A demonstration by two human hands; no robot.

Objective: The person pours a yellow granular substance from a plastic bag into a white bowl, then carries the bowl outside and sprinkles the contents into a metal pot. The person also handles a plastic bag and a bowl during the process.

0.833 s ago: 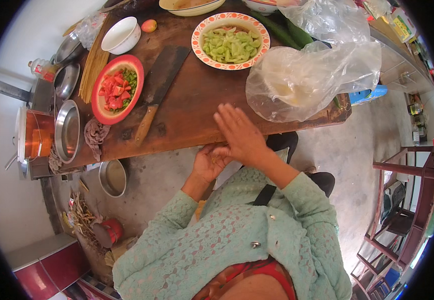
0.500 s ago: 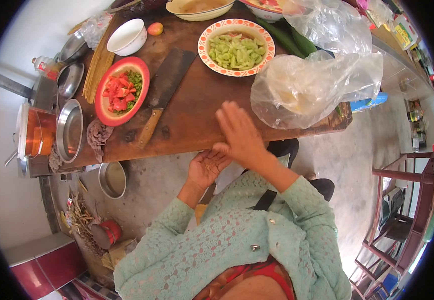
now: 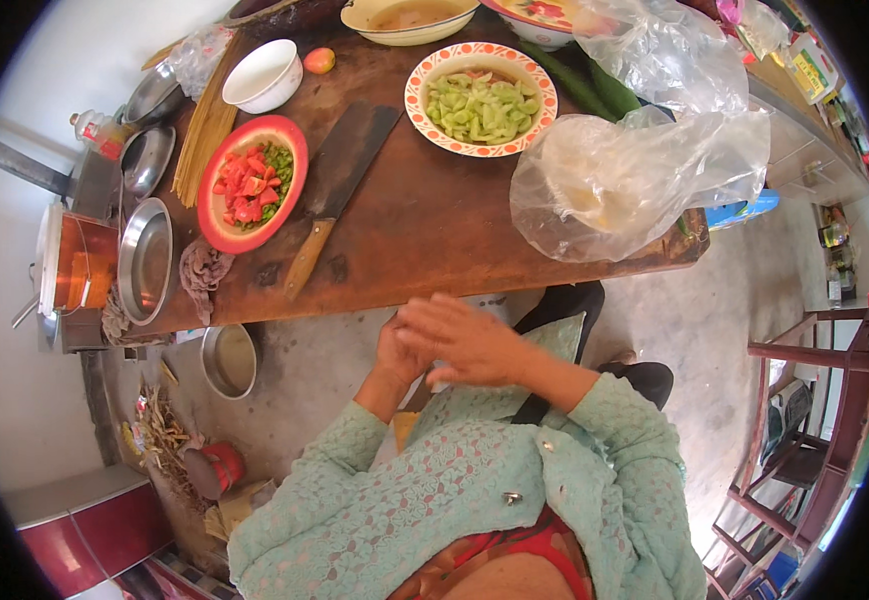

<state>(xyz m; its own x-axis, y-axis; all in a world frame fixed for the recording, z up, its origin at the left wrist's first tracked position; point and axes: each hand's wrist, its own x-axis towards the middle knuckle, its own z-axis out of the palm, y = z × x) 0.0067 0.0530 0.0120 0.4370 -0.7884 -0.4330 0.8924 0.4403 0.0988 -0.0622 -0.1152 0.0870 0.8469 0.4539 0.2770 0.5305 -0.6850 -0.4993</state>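
Just off the near edge of the wooden table [image 3: 435,230], my two hands meet in front of my body. My right hand [image 3: 470,342] lies across my left, its fingers stretched out and somewhat blurred. Beneath it is my left hand [image 3: 393,358], with its palm and fingers covered, so any contents are hidden. Closest on the tabletop is a cleaver [image 3: 340,175] with a wooden handle. A red-rimmed plate [image 3: 300,165] beside it holds chopped tomato [image 3: 247,185] and chopped green pieces. Farther back, an orange-patterned bowl [image 3: 550,110] contains sliced pale-green vegetable [image 3: 480,105].
Clear plastic bags [image 3: 595,195] and long green cucumbers [image 3: 595,85] occupy the table's right. At left are a white bowl [image 3: 263,78], dry noodle sticks [image 3: 205,130], a metal basin [image 3: 145,260] and a cloth [image 3: 203,270]. A metal pan [image 3: 229,360] sits below on the floor.
My right hand has come down from above the table edge onto my left palm. That palm lay open with small tan bits on it before; now it is covered.
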